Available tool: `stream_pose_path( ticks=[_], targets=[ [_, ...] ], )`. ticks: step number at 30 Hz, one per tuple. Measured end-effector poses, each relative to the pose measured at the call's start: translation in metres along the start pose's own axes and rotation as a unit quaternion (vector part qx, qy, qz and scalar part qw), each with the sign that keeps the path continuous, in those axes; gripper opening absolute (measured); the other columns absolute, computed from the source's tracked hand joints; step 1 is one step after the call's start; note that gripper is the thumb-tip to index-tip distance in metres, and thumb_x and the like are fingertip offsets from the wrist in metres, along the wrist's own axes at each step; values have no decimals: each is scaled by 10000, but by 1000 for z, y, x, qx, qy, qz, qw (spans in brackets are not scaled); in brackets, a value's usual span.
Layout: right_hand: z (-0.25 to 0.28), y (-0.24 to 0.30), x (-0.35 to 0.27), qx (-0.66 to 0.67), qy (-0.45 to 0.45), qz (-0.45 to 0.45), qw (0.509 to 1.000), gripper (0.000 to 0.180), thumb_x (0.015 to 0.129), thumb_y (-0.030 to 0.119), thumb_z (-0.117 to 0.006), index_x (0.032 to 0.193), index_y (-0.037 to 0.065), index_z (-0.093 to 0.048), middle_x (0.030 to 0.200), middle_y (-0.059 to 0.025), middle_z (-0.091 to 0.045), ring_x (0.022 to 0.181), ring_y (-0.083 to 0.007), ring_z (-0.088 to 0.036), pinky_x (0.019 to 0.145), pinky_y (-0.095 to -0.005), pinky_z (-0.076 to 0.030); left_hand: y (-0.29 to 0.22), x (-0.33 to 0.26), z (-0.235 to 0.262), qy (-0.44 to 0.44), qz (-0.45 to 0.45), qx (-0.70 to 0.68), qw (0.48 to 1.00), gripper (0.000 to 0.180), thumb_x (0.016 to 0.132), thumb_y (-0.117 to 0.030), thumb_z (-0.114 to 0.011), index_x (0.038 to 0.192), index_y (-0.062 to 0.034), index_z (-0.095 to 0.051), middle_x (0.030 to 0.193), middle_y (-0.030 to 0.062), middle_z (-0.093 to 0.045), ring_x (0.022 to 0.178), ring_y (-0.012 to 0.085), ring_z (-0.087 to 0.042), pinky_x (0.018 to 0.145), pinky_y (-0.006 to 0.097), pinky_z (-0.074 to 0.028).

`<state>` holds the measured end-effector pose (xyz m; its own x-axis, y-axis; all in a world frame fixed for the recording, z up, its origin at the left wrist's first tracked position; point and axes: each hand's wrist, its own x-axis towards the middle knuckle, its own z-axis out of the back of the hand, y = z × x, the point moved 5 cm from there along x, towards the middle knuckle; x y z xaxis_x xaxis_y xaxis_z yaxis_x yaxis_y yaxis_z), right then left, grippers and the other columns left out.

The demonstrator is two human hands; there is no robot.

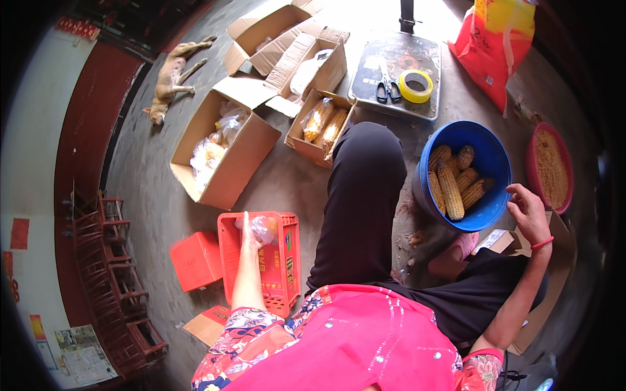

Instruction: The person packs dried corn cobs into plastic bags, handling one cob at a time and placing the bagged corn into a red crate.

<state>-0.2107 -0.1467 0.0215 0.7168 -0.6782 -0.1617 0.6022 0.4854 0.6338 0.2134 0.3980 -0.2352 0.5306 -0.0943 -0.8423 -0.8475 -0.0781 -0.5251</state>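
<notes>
Resting in the red plastic crate (285, 260) on the floor, a clear plastic bag (263, 227) with something orange inside is pinched in the left hand (250, 236), arm stretched straight down. The right hand (528, 212) hovers, fingers loosely spread and empty, beside the blue bucket (492, 153) of corn cobs (453, 182).

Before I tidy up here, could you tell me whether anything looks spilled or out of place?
Bits of husk or kernel debris lie scattered on the floor beside the blue bucket of corn cobs. A dog lies stretched out on the floor near the open boxes. Nothing else stands out.
</notes>
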Motion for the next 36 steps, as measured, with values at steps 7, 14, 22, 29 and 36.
stream_pose_path(
  ticks=[7, 14, 22, 29, 36],
  targets=[
    [3, 23, 1, -38, 4, 11, 999, 219, 739, 19, -597, 953, 5, -552, 676, -83, -519, 582, -156, -511, 575, -280, -439, 11, 69, 0, 7, -58, 67, 996, 293, 704, -299, -587, 854, -53, -533, 755, 84, -564, 710, 237, -544, 636, 412, -449],
    [3, 18, 8, -30, 1, 28, 999, 223, 729, 78, -611, 943, 30, -577, 712, -124, -567, 631, -227, -578, 593, -325, -465, 40, 144, -17, 12, -87, 150, 985, 196, 624, -160, -620, 733, -58, -492, 665, 44, -502, 566, 182, -477, 502, 353, -394],
    [19, 8, -4, -80, -31, 21, 996, 229, 751, 142, -601, 951, 30, -599, 768, -144, -625, 755, -300, -614, 693, -379, -478, 27, 116, -74, 87, -74, 195, 974, 177, 637, -10, -567, 814, -2, -568, 683, 38, -538, 541, 148, -516, 455, 273, -410],
    [41, 7, -11, -77, -88, 29, 993, 219, 764, 154, -592, 945, 31, -601, 801, -147, -630, 779, -297, -609, 713, -380, -477, 28, 95, -75, 71, -72, 251, 963, 191, 646, -2, -560, 836, -3, -570, 699, 38, -542, 553, 144, -518, 461, 267, -411],
    [72, 8, -35, -64, -157, 56, 984, 244, 788, 186, -572, 973, 27, -586, 849, -145, -633, 786, -291, -608, 726, -371, -476, 21, 80, -82, 67, -89, 297, 948, 206, 655, 5, -553, 859, -4, -572, 715, 37, -545, 565, 139, -519, 468, 261, -411]
  ],
)
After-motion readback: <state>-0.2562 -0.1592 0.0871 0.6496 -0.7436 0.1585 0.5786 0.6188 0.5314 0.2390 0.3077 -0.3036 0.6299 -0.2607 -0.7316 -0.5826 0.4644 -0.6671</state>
